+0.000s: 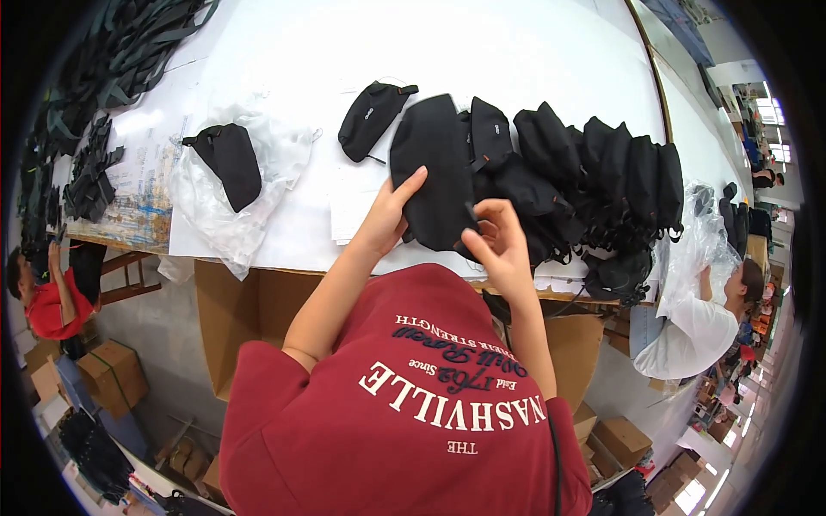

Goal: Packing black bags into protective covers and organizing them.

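A large black fabric pouch (434, 172) stands tilted above the front of the white table, its plain side toward me. My left hand (387, 215) grips its left edge, thumb laid over the front and the other fingers behind. At the lower right edge, my right hand (499, 241) is closed with bent fingers on the pouch; the exact part between thumb and fingers is hard to make out. Just behind it lies a smaller black pouch (372, 120) with a zip and a small light mark. Another black pouch (490, 133) stands to the right, partly covered.
Several black pouches (607, 159) stand in a row at the right. On the left, one black pouch (234, 163) lies on clear plastic (280, 159). Black straps (112, 77) are heaped far left. An open cardboard box (219, 318) sits under the table edge. People work at both sides.
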The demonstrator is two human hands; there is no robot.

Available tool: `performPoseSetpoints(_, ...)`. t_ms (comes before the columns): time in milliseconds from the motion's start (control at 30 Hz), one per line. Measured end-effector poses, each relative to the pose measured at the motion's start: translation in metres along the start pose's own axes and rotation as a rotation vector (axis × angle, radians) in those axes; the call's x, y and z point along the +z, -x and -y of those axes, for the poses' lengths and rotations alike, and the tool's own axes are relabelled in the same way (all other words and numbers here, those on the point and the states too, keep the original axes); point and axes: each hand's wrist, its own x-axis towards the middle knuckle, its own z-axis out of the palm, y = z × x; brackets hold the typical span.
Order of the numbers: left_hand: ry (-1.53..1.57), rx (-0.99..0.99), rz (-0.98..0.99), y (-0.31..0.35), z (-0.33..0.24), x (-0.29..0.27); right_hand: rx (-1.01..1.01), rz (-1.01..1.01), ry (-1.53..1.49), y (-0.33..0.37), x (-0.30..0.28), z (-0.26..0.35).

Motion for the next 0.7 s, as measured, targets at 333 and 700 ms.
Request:
performPoseSetpoints(333,-1.482,0.495,0.161,0.002,0.039,-0.076,-0.275,-0.630,0.702,-0.010,-0.057,-0.061)
performPoseSetpoints(700,-1.607,0.493,-0.665,-0.004,0.041,-0.152,0.154,-0.070,1.064,0.028,-0.032,-0.178)
